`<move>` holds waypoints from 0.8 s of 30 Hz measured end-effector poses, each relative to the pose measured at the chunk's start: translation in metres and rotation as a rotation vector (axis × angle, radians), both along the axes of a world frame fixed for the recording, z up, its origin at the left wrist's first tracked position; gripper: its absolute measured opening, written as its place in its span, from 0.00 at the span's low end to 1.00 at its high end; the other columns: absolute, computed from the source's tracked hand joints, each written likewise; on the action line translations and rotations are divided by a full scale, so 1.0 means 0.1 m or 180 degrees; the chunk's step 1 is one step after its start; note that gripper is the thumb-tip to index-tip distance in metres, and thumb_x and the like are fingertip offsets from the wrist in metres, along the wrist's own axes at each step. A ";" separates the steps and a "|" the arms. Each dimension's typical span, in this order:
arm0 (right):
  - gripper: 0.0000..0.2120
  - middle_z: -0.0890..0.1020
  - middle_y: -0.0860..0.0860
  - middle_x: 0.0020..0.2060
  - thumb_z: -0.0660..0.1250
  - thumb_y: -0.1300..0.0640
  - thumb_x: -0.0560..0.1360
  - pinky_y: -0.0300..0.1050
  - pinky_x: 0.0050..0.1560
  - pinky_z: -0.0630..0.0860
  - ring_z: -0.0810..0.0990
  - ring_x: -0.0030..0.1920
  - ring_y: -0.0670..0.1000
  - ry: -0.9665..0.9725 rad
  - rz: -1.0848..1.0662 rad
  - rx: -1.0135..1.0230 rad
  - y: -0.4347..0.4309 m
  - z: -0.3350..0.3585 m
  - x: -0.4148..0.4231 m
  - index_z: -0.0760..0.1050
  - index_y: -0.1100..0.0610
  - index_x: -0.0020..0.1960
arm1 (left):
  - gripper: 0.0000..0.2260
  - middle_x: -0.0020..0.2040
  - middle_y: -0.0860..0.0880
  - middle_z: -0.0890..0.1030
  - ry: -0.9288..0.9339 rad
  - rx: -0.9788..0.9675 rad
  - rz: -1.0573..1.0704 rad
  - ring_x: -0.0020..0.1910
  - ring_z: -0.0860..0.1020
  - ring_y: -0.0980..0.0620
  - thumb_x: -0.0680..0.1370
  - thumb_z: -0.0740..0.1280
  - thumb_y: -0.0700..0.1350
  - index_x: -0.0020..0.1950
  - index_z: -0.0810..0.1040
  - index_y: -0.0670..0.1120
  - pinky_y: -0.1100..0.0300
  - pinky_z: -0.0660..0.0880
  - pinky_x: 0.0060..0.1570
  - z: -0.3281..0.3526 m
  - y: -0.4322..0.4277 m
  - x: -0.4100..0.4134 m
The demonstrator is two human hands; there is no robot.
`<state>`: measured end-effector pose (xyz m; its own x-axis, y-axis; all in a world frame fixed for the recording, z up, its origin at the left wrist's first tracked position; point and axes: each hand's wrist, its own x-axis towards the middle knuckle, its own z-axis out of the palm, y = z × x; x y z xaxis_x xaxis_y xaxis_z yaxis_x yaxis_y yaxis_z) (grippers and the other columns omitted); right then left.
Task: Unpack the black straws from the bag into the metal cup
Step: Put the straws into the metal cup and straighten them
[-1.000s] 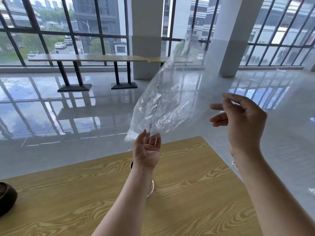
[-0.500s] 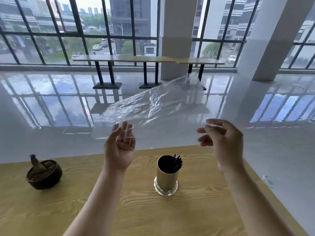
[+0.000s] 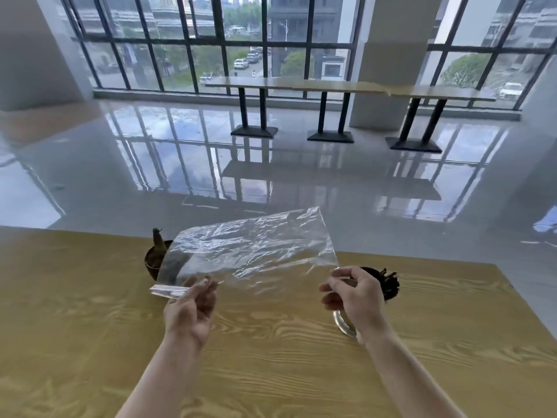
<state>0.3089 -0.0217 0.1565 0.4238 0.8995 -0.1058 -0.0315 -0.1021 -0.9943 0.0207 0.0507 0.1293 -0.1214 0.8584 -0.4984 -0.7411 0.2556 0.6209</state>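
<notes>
A wood-grain counter [image 3: 271, 372] stands in a glassy hall. My left hand [image 3: 190, 312] and right hand [image 3: 355, 297] each pinch a near corner of the clear bag [image 3: 250, 254], which looks empty. The straws [image 3: 390, 286] sit in the cup [image 3: 343, 322] behind my right fingers. Unpacking looks done; only the bag remains to put down.

Wood-grain table [image 3: 271, 357], dark bowl [image 3: 152, 262] beyond left hand [image 3: 190, 312], cup [image 3: 345, 322] of straws [image 3: 388, 283] behind right hand [image 3: 357, 297]
</notes>
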 end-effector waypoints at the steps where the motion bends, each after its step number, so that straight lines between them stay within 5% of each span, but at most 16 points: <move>1: 0.03 0.87 0.58 0.36 0.69 0.65 0.78 0.48 0.30 0.81 0.85 0.30 0.57 -0.0004 0.0039 -0.0132 0.01 -0.12 -0.05 0.78 0.61 0.51 | 0.11 0.33 0.47 0.85 0.0088 -0.0102 0.0059 0.30 0.84 0.53 0.76 0.66 0.29 0.47 0.79 0.46 0.66 0.76 0.24 -0.11 -0.03 -0.06; 6: 0.04 0.87 0.58 0.34 0.67 0.68 0.76 0.52 0.32 0.83 0.83 0.29 0.56 -0.0128 0.0159 -0.0909 0.04 -0.65 -0.26 0.77 0.62 0.49 | 0.14 0.40 0.43 0.83 0.0856 -0.0870 0.0237 0.25 0.79 0.52 0.72 0.72 0.31 0.56 0.78 0.39 0.65 0.71 0.20 -0.65 -0.12 -0.30; 10: 0.04 0.86 0.59 0.35 0.65 0.68 0.75 0.57 0.36 0.84 0.82 0.28 0.55 -0.0332 0.0176 -0.1439 0.02 -0.93 -0.42 0.77 0.62 0.47 | 0.13 0.44 0.40 0.83 0.1454 -0.1301 0.0106 0.34 0.80 0.46 0.68 0.77 0.33 0.50 0.79 0.34 0.57 0.77 0.30 -1.02 -0.15 -0.45; 12: 0.03 0.86 0.57 0.35 0.65 0.65 0.76 0.57 0.40 0.85 0.84 0.31 0.55 -0.0861 0.0266 -0.1612 -0.01 -1.03 -0.48 0.77 0.60 0.45 | 0.11 0.43 0.38 0.83 0.2001 -0.1378 -0.0094 0.33 0.82 0.43 0.69 0.78 0.35 0.45 0.77 0.37 0.53 0.80 0.34 -1.15 -0.17 -0.48; 14: 0.04 0.86 0.54 0.36 0.64 0.60 0.77 0.57 0.45 0.83 0.85 0.38 0.57 -0.1697 0.0456 -0.1708 -0.04 -1.12 -0.52 0.76 0.59 0.45 | 0.17 0.43 0.37 0.82 0.2673 -0.1368 -0.0310 0.32 0.83 0.41 0.70 0.77 0.40 0.51 0.73 0.38 0.47 0.83 0.37 -1.23 -0.23 -0.52; 18: 0.05 0.83 0.54 0.44 0.63 0.60 0.77 0.51 0.45 0.75 0.82 0.47 0.59 -0.2592 0.0685 -0.1710 -0.11 -1.29 -0.60 0.70 0.58 0.53 | 0.41 0.68 0.34 0.72 0.3915 -0.1316 -0.0542 0.63 0.75 0.33 0.70 0.77 0.47 0.75 0.58 0.40 0.43 0.72 0.63 -1.34 -0.34 -0.67; 20: 0.11 0.83 0.57 0.46 0.62 0.61 0.77 0.51 0.43 0.72 0.82 0.48 0.61 -0.2847 0.0852 -0.1662 -0.13 -1.38 -0.64 0.67 0.58 0.58 | 0.40 0.71 0.34 0.66 0.4291 -0.1167 -0.0724 0.64 0.72 0.33 0.71 0.75 0.44 0.77 0.57 0.43 0.44 0.69 0.64 -1.31 -0.38 -0.71; 24: 0.13 0.85 0.56 0.47 0.62 0.59 0.78 0.49 0.40 0.69 0.83 0.49 0.61 -0.3350 0.1254 -0.1614 -0.16 -1.48 -0.70 0.68 0.58 0.61 | 0.27 0.73 0.38 0.59 0.5897 -0.0639 -0.1552 0.70 0.64 0.35 0.69 0.74 0.43 0.68 0.73 0.49 0.44 0.68 0.64 -1.32 -0.50 -0.70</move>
<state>0.2391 -0.0372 0.0084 0.2228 0.9419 -0.2513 0.8809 -0.3049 -0.3620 -0.0491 0.0005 -0.0028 -0.3390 0.9318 -0.1301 0.8551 0.3628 0.3705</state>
